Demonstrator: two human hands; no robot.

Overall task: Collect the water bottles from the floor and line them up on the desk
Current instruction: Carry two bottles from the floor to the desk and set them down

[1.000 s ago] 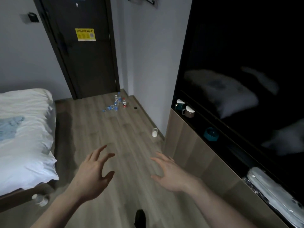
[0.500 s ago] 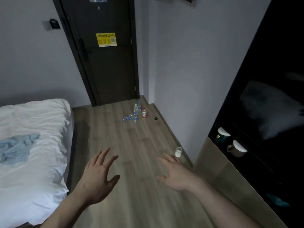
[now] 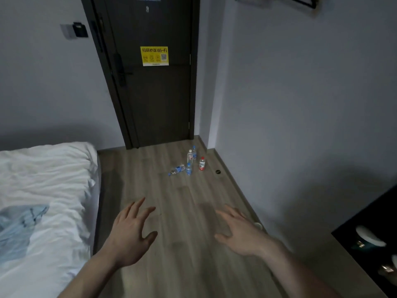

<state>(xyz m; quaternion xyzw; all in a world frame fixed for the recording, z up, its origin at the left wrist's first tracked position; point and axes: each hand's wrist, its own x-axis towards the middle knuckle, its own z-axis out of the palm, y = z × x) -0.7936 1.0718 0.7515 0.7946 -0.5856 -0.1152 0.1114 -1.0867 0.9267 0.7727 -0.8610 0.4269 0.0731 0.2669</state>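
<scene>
View change: a second ago the black shelving filled the right half of the frame; now only its corner shows at the lower right, and the dark door (image 3: 150, 72) stands at top centre. I have turned to face the bottles.
Water bottles: a small cluster (image 3: 190, 161) on the wooden floor (image 3: 182, 211), centre of the frame, just in front of the door and near the wall corner. They look larger than a second ago, so I am closing in, though they are still well apart from my hands.
Lying bottle: one with a blue label (image 3: 177, 169) lies on its side at the left of the cluster.
Upright bottles: a red-capped one (image 3: 202, 163) at the right, a blue-labelled one (image 3: 188, 169) beside the lying bottle, two more behind, close together.
Left hand: my left hand (image 3: 129, 235), lower centre-left, fingers spread and slightly bent, holding nothing.
Right hand: my right hand (image 3: 240, 231), lower centre-right, fingers spread, palm down, holding nothing.
Bed: white bedding (image 3: 43, 190) along the left edge.
Table: what shows at the lower right is the edge of the dark unit (image 3: 365, 244); I cannot tell if that is the table.
Task standing: nothing collected yet; I judge this the approach, with the walk and stoop to come.
Small dark disc: on the floor (image 3: 218, 172) right of the cluster; too small to identify.
</scene>
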